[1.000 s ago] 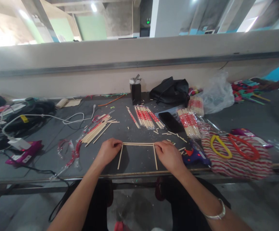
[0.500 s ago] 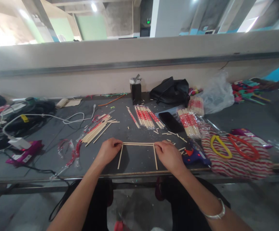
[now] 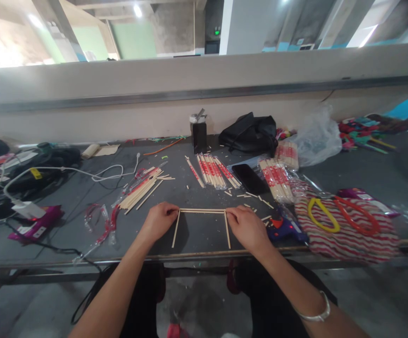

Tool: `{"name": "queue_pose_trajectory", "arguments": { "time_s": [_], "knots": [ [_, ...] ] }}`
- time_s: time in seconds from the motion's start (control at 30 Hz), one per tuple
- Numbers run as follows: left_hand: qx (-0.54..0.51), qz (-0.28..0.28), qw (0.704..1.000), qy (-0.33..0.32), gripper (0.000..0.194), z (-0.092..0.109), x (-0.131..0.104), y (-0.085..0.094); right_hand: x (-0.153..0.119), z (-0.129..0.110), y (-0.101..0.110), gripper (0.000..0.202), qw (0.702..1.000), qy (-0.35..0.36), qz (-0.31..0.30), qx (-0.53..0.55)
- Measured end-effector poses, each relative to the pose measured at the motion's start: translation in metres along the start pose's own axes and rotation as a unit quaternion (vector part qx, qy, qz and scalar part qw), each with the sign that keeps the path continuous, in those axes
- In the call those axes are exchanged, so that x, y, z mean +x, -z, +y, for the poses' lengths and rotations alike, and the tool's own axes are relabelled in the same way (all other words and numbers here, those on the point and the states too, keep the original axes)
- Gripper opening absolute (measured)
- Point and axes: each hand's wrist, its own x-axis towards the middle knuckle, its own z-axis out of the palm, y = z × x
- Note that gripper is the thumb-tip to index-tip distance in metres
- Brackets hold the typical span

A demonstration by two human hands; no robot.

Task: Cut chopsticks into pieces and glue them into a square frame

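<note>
A frame of thin wooden chopsticks (image 3: 202, 211) is in front of me at the table's near side, with two sticks lying side by side across the far edge and one leg at each end running toward me. My left hand (image 3: 161, 219) pinches its left far corner, fingers closed. At the right far corner my right hand (image 3: 249, 226) does the same, thumb and fingertips pressed together. Fingertips partly hide both corners. Close to my right hand lies a blue glue gun (image 3: 288, 227) with an orange part. Loose chopsticks (image 3: 140, 190) are piled beyond my left hand.
Wrapped chopsticks (image 3: 212, 170) and a black phone (image 3: 249, 178) lie farther back. Short stick offcuts (image 3: 260, 199) are scattered nearby. Scissors with yellow and red handles (image 3: 323, 215) rest on striped cloth (image 3: 351, 244) at right. Cables and a purple power strip (image 3: 36, 223) occupy the left.
</note>
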Motion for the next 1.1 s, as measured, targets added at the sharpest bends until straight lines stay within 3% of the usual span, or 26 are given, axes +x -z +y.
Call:
{"name": "queue_pose_trajectory", "arguments": {
  "time_s": [1.1],
  "knots": [
    [-0.026,0.01,1.0,0.001,0.028,-0.0029,0.0003,-0.0031,0.0003,0.0003,-0.0011,0.025,1.0,-0.007,0.003,0.003]
  ]
}}
